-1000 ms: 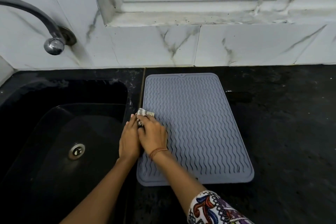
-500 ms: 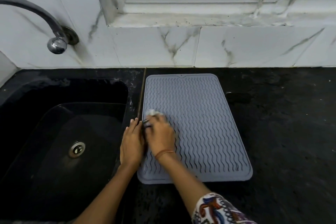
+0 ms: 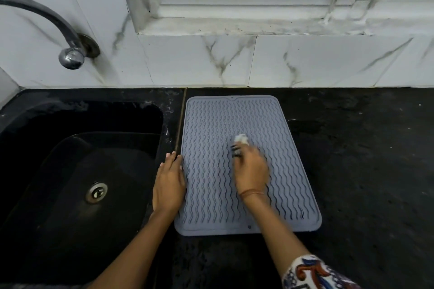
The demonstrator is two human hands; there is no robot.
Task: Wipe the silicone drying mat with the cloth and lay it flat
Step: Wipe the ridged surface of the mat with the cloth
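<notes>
A grey silicone drying mat (image 3: 211, 124) with wavy ridges lies flat on the black counter, just right of the sink. My right hand (image 3: 251, 169) rests on the middle of the mat, closed around a small white cloth (image 3: 241, 139) that pokes out past my fingers. The hand is blurred by motion. My left hand (image 3: 168, 183) lies flat, fingers together, pressing on the mat's left edge beside the sink rim.
A black sink (image 3: 77, 171) with a metal drain (image 3: 96, 192) lies to the left. A curved tap (image 3: 70, 56) comes out of the white marble-tile wall. Black counter (image 3: 366, 159) stretches right of the mat, with a window sill above.
My right hand has slid the cloth rightward from the mat's left edge to its middle. My left hand has stayed at the left edge.
</notes>
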